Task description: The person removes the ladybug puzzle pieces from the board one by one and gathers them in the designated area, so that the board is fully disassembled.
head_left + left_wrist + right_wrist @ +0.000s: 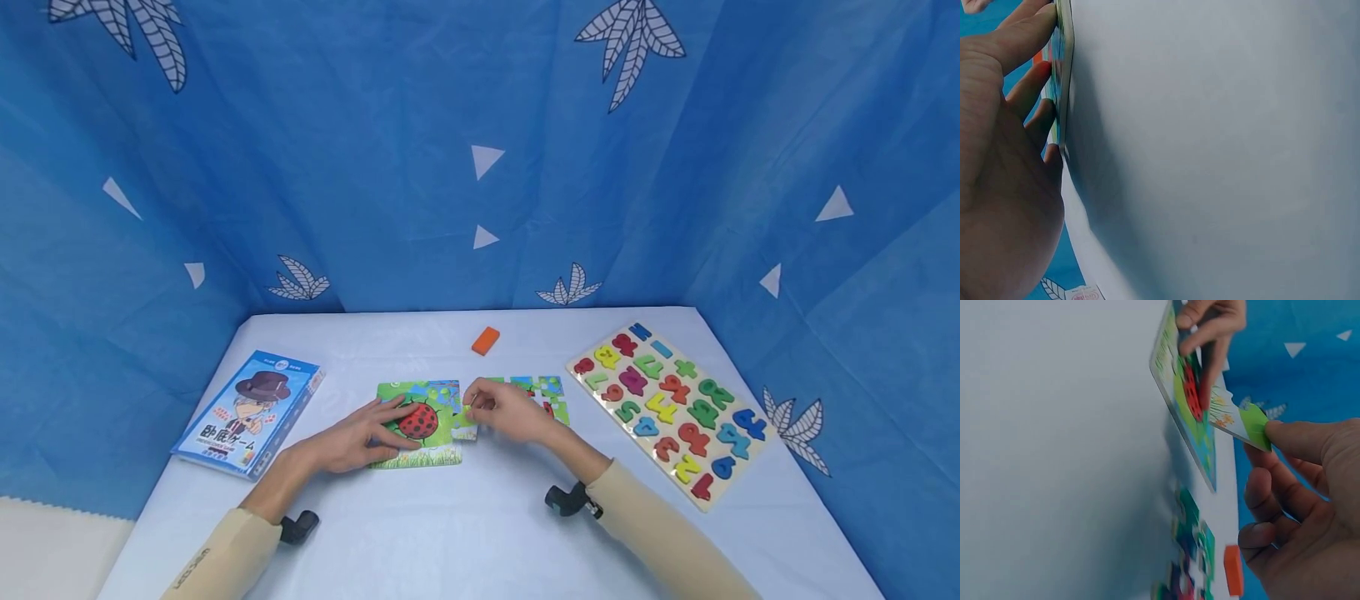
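Observation:
My left hand lies on a flat picture board printed with a red ladybug, its fingers spread over the left part of the picture. In the left wrist view the fingertips touch the face of the board, seen edge-on. Between thumb and fingers my right hand pinches a jigsaw puzzle piece with green, white and orange flower print. The piece is tilted and held at the board's right side, overlapping it in the head view. Several other puzzle pieces lie just right of this hand, partly hidden by it.
An orange block lies farther back on the white table. At the right is a wooden number board with coloured numerals. A blue game box lies at the left. Blue cloth hangs behind and at both sides.

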Available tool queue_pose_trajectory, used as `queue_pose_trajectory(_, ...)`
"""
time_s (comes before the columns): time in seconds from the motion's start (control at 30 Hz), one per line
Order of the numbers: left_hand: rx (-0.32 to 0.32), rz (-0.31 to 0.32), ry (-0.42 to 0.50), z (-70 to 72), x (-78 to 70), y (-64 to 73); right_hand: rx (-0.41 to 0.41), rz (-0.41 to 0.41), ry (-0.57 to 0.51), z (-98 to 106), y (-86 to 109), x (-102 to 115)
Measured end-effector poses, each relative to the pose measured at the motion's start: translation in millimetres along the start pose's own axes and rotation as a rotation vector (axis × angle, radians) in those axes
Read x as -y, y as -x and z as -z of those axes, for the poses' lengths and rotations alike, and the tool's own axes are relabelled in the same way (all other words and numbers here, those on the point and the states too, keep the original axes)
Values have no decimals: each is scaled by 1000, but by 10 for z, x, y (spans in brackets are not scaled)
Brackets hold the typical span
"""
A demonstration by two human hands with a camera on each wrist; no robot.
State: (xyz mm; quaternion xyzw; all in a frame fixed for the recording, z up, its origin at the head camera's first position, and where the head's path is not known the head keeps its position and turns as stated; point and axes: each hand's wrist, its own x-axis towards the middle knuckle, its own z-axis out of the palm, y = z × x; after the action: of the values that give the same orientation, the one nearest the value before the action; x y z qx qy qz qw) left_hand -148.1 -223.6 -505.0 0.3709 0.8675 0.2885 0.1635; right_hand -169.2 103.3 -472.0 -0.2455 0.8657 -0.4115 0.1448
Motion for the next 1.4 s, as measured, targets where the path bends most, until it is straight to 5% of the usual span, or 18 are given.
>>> queue_pose_trajectory(0.3,4,-5,3,8,-10,10,-18,-80,-6,402,243,-245)
queue_pose_trajectory(0.7,10,9,17,-3,-17,3,21,-197,115,720,604,-550)
queue_pose_trajectory(1.4,7,11,-3,5,-18,2,16,-307,250,778,673,-660)
